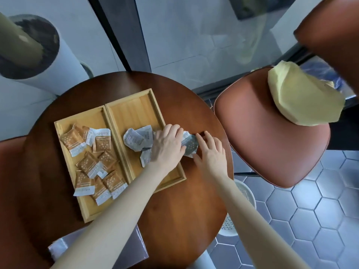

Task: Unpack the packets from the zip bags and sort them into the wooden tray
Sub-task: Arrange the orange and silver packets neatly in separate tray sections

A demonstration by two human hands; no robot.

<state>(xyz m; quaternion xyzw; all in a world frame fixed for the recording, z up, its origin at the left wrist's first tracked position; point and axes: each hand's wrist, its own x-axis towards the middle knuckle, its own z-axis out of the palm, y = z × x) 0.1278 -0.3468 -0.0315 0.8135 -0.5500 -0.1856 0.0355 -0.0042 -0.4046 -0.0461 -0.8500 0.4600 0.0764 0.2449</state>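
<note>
A two-part wooden tray lies on the round brown table. Its left compartment holds several orange packets. Its right compartment holds several grey packets. My left hand lies palm down over the tray's right edge, covering some grey packets. My right hand rests on the table just right of it, fingers touching a grey packet that lies between both hands. An emptied clear zip bag lies at the table's near edge under my left forearm.
A brown leather chair stands right of the table with a yellow cushion on it. A white planter stands at the far left. A white perforated basket sits on the tiled floor beneath my right forearm.
</note>
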